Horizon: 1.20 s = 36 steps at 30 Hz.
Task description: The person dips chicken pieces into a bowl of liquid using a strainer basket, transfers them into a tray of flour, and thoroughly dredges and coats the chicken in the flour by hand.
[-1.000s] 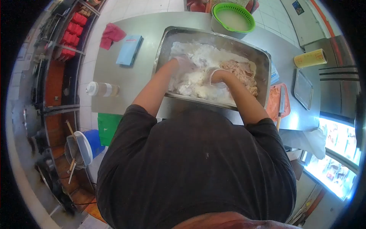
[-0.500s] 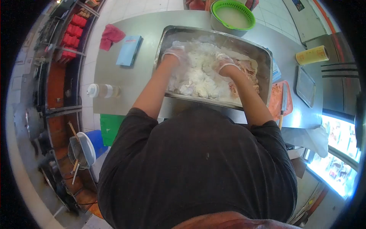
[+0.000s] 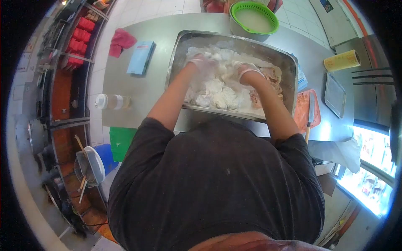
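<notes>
A large metal tray [image 3: 178,56] lies on the steel table, holding white flour [image 3: 220,93] and, on its right side, pale raw meat [image 3: 273,79]. My left hand [image 3: 203,63], in a clear glove, is in the flour at the tray's left part. Its fingers are blurred and dusted white, so what they hold cannot be made out. My right hand [image 3: 247,70], gloved too, is in the flour beside the meat, its fingers hidden by flour and blur.
Around the tray on the table [image 3: 157,90] are a blue box [image 3: 140,57], red cloth [image 3: 122,42], shaker bottle [image 3: 112,101], green basket [image 3: 254,17], film roll [image 3: 342,61], small tray [image 3: 335,96], and a knife [image 3: 311,108] on a red board [image 3: 300,113].
Both hands were lower and nearer the tray's middle a second ago. In the last half second my left hand has moved slightly right, toward my right hand.
</notes>
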### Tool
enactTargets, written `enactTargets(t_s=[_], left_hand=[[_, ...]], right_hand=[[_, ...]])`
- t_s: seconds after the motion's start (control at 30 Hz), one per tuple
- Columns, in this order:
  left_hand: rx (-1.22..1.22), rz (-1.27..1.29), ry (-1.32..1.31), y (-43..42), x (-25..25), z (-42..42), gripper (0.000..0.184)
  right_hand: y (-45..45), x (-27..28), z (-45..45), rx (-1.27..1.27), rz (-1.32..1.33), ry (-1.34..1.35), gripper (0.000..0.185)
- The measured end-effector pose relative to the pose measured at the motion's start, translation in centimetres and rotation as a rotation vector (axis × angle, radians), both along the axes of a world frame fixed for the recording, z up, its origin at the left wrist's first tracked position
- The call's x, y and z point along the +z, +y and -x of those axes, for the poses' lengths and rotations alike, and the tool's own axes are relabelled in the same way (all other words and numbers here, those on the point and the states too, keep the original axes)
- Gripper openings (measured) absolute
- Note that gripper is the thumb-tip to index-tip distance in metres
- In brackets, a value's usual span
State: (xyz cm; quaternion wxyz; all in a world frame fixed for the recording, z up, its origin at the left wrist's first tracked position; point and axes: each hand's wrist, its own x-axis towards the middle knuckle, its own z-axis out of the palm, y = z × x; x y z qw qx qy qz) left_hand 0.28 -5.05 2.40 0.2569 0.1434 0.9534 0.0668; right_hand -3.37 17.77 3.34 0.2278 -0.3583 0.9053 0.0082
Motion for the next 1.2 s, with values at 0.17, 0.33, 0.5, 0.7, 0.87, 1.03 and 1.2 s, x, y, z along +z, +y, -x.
enactTargets(t_s=[0.17, 0.33, 0.5, 0.7, 0.87, 1.03, 1.2], left_hand=[[-0.146, 0.196, 0.201, -2.6, -0.7, -0.9, 0.043], [0.019, 0.081, 0.347, -5.6, -12.1, 1.3, 0.038], [0.033, -0.032, 0.369, -3.5, -2.3, -1.8, 0.035], [0.489, -0.776, 0.391, -5.4, -2.3, -3.5, 0.035], [0.833, -0.350, 0.115, -3.6, 1.8, -3.1, 0.051], [0.718, -0.320, 0.019, 0.2, -0.1, -2.2, 0.040], [0.681, -0.518, 0.066, 0.5, -1.9, -1.6, 0.043]], right_hand=[[0.0, 2.4, -0.1, -0.275, 0.234, -0.104, 0.044], [-3.0, 2.3, -1.3, -0.230, 0.245, -0.087, 0.052], [-4.5, -4.4, 0.0, -0.159, 0.140, -0.092, 0.048], [-2.4, 2.0, -0.5, 0.229, -0.156, -0.101, 0.033], [-0.2, 3.3, 0.5, -0.072, -0.093, -0.132, 0.030], [-2.4, 5.9, -2.6, -0.211, 0.109, -0.011, 0.032], [-2.0, 2.2, -1.7, -0.261, 0.512, 0.090, 0.031]])
